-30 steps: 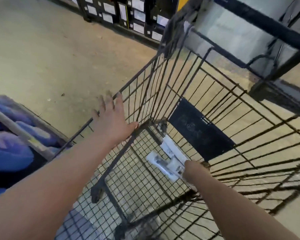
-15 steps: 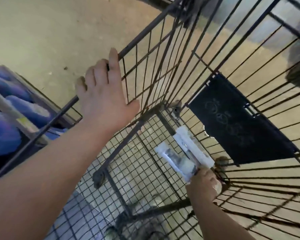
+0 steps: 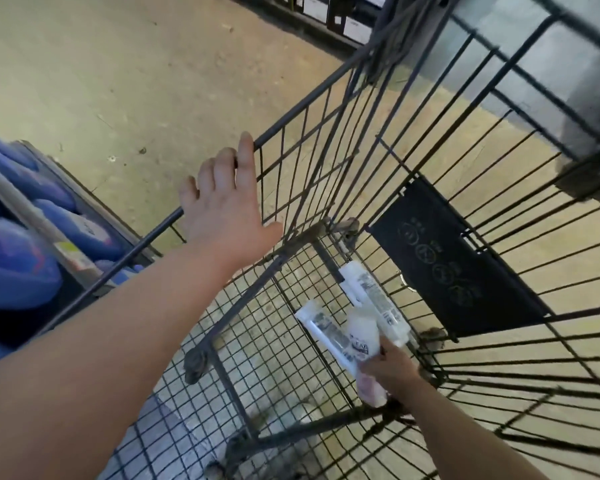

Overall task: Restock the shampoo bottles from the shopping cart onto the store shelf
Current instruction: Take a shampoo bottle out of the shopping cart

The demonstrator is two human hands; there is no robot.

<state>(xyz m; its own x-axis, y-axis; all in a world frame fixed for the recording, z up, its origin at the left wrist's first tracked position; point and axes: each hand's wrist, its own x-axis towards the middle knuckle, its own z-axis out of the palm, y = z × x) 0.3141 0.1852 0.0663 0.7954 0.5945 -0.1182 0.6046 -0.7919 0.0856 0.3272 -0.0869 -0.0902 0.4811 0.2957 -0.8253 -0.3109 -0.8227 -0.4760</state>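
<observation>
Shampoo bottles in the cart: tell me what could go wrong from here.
1. The right hand grips one white bottle deep in the cart; it may slip or catch the wire wall coming out.
2. The left hand rests on the cart rim; leaning there could roll the cart.

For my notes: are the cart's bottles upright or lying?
Lying: two bottles rest lengthwise on the mesh floor; the right hand grips a third bottle.

Tan concrete floor (image 3: 101, 81), scuffed and speckled, evenly lit. Dark low shelving (image 3: 329, 15) with white labels at 12 o'clock. Blue packs (image 3: 14, 268) at 9 o'clock. Grey wall (image 3: 499, 15) at 1 o'clock.
</observation>
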